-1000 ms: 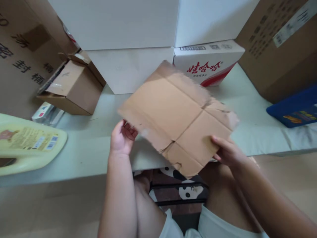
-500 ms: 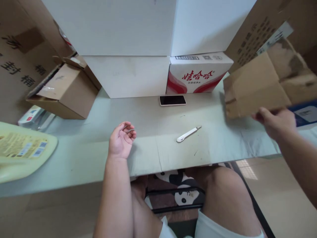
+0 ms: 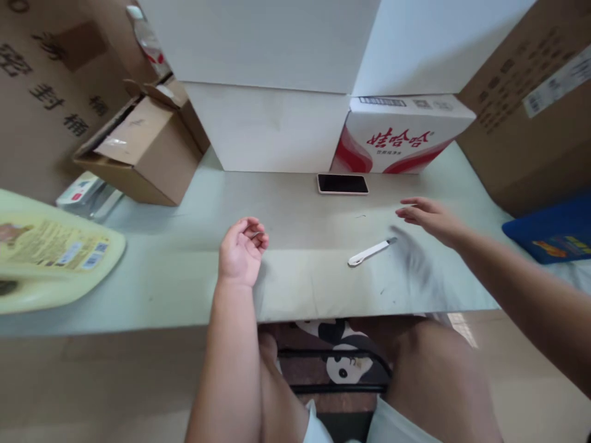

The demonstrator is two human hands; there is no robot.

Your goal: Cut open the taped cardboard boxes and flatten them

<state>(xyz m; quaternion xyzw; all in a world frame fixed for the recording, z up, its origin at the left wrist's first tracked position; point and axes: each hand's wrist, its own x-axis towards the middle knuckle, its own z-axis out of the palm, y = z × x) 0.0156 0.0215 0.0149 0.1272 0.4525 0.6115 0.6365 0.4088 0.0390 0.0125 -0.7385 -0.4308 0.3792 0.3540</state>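
Note:
My left hand (image 3: 242, 249) rests palm up over the pale green tabletop (image 3: 295, 289), its fingers loosely curled and apart with nothing in them. Over the right part of the table my right hand (image 3: 425, 216) hovers empty, fingers stretched to the left. Nearest to it lies a white utility knife (image 3: 372, 252), its blade end pointing up and to the right. A phone (image 3: 342, 184) with a dark screen lies flat behind the knife, against the foot of the white boxes.
White cartons (image 3: 277, 132) and a red-and-white carton (image 3: 401, 138) stand at the back. An open brown box (image 3: 157, 163) and a yellow bottle (image 3: 60, 252) are on the left. To the right are a blue package (image 3: 551, 227) and a large brown carton (image 3: 530, 147).
My right hand has let go of the small cardboard box and moved left over the table. That box has left the view. The camera view has shifted slightly; the left hand keeps its pose.

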